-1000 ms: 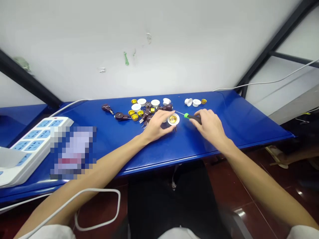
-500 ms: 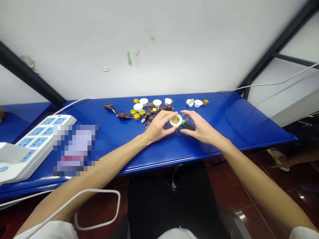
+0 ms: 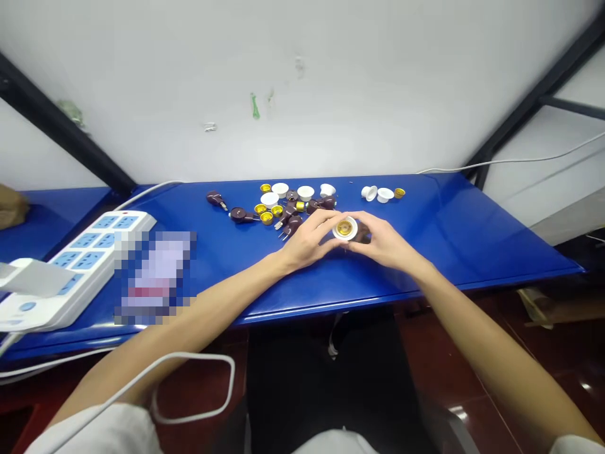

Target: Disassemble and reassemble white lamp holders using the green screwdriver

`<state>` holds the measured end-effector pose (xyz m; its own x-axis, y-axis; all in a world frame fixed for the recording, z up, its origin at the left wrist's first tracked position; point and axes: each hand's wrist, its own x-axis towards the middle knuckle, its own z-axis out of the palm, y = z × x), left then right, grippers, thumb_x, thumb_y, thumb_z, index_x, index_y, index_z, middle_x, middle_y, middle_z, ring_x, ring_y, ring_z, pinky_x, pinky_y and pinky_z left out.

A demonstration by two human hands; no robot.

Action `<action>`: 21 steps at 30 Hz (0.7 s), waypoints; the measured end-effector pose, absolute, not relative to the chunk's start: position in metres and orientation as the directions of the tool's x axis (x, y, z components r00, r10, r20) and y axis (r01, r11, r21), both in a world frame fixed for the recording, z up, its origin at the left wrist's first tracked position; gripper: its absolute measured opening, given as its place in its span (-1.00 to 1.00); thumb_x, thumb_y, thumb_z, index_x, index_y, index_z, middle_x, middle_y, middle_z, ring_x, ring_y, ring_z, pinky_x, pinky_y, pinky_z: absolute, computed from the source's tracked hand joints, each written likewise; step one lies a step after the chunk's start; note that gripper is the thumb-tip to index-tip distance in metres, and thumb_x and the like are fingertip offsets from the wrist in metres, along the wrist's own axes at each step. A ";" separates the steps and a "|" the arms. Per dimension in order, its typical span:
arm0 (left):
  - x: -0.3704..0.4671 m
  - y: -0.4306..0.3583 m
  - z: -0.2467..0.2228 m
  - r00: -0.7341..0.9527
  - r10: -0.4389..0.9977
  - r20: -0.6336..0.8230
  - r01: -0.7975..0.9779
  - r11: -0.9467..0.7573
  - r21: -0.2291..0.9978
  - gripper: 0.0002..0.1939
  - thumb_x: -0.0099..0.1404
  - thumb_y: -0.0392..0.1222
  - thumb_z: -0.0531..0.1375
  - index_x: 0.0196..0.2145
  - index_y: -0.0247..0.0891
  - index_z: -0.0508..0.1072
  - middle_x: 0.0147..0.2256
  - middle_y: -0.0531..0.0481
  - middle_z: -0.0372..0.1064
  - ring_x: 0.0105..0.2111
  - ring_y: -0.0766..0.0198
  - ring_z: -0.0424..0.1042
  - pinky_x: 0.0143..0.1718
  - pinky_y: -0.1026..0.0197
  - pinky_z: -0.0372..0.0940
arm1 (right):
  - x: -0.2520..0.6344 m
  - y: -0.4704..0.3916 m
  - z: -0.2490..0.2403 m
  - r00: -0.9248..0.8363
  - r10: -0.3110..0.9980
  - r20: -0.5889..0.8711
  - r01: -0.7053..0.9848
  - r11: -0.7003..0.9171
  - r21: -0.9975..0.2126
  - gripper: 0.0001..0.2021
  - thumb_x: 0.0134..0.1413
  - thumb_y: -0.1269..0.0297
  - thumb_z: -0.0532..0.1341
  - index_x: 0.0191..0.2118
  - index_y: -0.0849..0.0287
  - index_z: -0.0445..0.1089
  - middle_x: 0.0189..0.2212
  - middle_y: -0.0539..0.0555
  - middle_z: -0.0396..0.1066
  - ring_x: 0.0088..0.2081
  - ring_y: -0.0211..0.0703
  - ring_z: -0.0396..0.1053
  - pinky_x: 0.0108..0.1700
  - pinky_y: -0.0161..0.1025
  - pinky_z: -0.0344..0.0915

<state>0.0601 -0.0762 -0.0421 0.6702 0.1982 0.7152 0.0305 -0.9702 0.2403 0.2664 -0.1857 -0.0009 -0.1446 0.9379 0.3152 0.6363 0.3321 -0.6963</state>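
Between my two hands is a round white cup with a gold centre (image 3: 345,228), held just above the blue table. My left hand (image 3: 309,241) grips its left side between thumb and fingers. On the right side, the thumb and fingers of my right hand (image 3: 380,238) close round its rim. A dark object (image 3: 363,232) shows behind the cup, by my right fingers; its shape is mostly hidden. Beyond my left hand lie several dark brown plug-like parts (image 3: 242,215), gold cups (image 3: 266,218) and white cups (image 3: 270,200).
White cups (image 3: 384,195) and a gold cup (image 3: 399,193) lie at the back right of the blue table (image 3: 454,233). A white power strip (image 3: 97,252) and a blurred phone-like object (image 3: 158,271) are at the left. A white cable (image 3: 198,356) loops over my left arm.
My right hand has closed in on the white cup and now grips its right side. The green part seen behind the cup is hidden now. The whole view has shifted slightly.
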 end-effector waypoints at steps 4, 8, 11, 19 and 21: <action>0.061 -0.082 -0.044 0.702 0.204 0.683 0.033 -0.966 0.255 -0.53 0.58 -0.07 0.10 0.33 -0.29 0.41 0.16 -0.34 0.48 0.21 0.02 0.48 0.26 -0.09 0.45 | 0.267 -0.188 -0.001 -0.101 0.945 0.312 0.628 0.304 -0.716 -0.57 0.12 0.14 0.37 0.10 0.12 0.49 -0.01 0.17 0.58 -0.15 0.06 0.57 -0.06 0.00 0.55; 0.061 -0.091 -0.040 0.767 0.270 0.582 0.111 -0.949 0.295 -0.55 0.59 -0.14 0.05 0.32 -0.29 0.42 0.20 -0.31 0.46 0.27 0.01 0.45 0.33 -0.11 0.39 | 0.270 -0.190 -0.004 -0.093 0.957 0.276 0.617 0.273 -0.738 -0.55 0.08 0.10 0.39 0.08 0.10 0.49 -0.09 0.15 0.60 -0.20 0.08 0.58 -0.13 0.01 0.55; 0.059 -0.100 -0.035 0.786 0.304 0.538 0.148 -0.938 0.313 -0.54 0.61 -0.14 0.00 0.33 -0.34 0.39 0.24 -0.27 0.42 0.32 0.03 0.41 0.39 -0.03 0.33 | 0.272 -0.191 -0.005 -0.096 0.962 0.254 0.621 0.257 -0.741 -0.54 0.05 0.07 0.41 0.07 0.08 0.50 -0.10 0.16 0.61 -0.22 0.10 0.58 -0.15 0.04 0.54; 0.059 -0.083 -0.037 0.718 0.252 0.649 0.091 -0.958 0.271 -0.29 0.50 -0.04 0.23 0.50 -0.15 0.14 0.33 -0.26 0.29 0.39 -0.05 0.32 0.41 -0.17 0.29 | 0.296 -0.190 0.012 0.065 0.953 0.296 0.681 0.174 -0.711 -0.47 -0.02 0.10 0.43 0.11 0.09 0.53 -0.11 0.16 0.60 -0.31 0.01 0.55 -0.18 0.02 0.55; 0.059 -0.068 -0.038 0.635 0.252 0.730 0.087 -0.963 0.256 -0.28 0.48 -0.05 0.26 0.49 -0.13 0.15 0.29 -0.28 0.32 0.34 -0.05 0.35 0.38 -0.15 0.32 | 0.318 -0.188 0.025 0.164 0.934 0.317 0.691 0.120 -0.713 -0.44 -0.05 0.13 0.46 0.13 0.10 0.53 -0.05 0.17 0.60 -0.26 0.02 0.56 -0.12 0.03 0.55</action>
<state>0.0590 -0.0675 -0.0383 0.6347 0.2522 0.7305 0.0872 -0.9626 0.2565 0.3183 -0.1883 0.0249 0.1642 0.9341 0.3169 0.6913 0.1202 -0.7125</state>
